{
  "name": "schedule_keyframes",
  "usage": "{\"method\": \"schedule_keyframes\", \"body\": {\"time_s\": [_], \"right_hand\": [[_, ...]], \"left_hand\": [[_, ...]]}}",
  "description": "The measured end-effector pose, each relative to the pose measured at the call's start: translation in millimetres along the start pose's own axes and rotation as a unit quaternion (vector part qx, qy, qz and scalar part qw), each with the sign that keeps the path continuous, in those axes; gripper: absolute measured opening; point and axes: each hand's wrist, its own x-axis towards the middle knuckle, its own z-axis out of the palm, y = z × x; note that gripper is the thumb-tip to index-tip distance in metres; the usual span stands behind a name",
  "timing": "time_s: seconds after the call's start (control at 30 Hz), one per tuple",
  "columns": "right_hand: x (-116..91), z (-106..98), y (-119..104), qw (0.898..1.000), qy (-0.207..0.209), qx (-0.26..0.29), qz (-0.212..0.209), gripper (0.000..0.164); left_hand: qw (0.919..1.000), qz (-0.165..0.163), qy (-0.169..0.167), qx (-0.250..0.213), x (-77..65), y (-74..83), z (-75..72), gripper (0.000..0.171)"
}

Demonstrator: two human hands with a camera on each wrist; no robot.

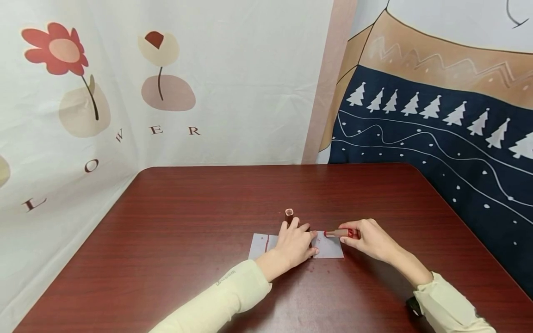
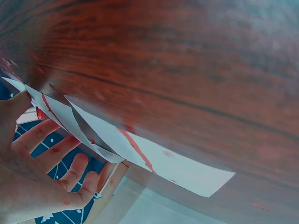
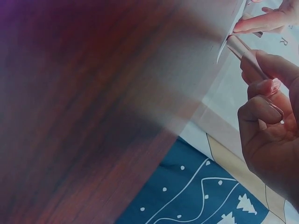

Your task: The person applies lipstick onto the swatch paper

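Pale sleeves (image 1: 216,296): at the near side, cuffs drawn back from both wrists, which likely keeps the cloth off the red smears.
Left hand (image 1: 290,245): fingers spread and fairly straight, laid across the inner parts of two paper pieces, probably to stop them sliding.
Right hand (image 1: 368,238): thumb and fingers pinch the lipstick (image 1: 338,233) by its base, turned sideways so the red end faces left; that grip seems meant to leave the tip free and the sheet in view.
Red tip: over the upper part of the right-hand paper (image 1: 329,247); whether it touches, I cannot tell.
Left-hand paper (image 1: 259,243): beside the other sheet, crossed by a red line (image 1: 267,243).
Lipstick cap (image 1: 289,214): just beyond the left fingers, seemingly upright, hollow end up, perhaps parked there to be out of the way.
Desk (image 1: 187,208): dark red wood, carrying everything.
Backdrop: white flower-print hanging (image 1: 250,69) behind, navy tree-print cloth (image 1: 391,125) to the right.
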Motion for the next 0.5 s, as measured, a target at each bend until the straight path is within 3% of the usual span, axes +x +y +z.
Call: {"method": "schedule_keyframes", "body": {"time_s": [0.5], "right_hand": [[-1.8, 0.3, -1.4, 1.000, 0.001, -0.003, 0.000, 0.029]], "left_hand": [[0.9999, -0.005, -0.011, -0.002, -0.6, 0.1, 0.1, 0.042]]}}
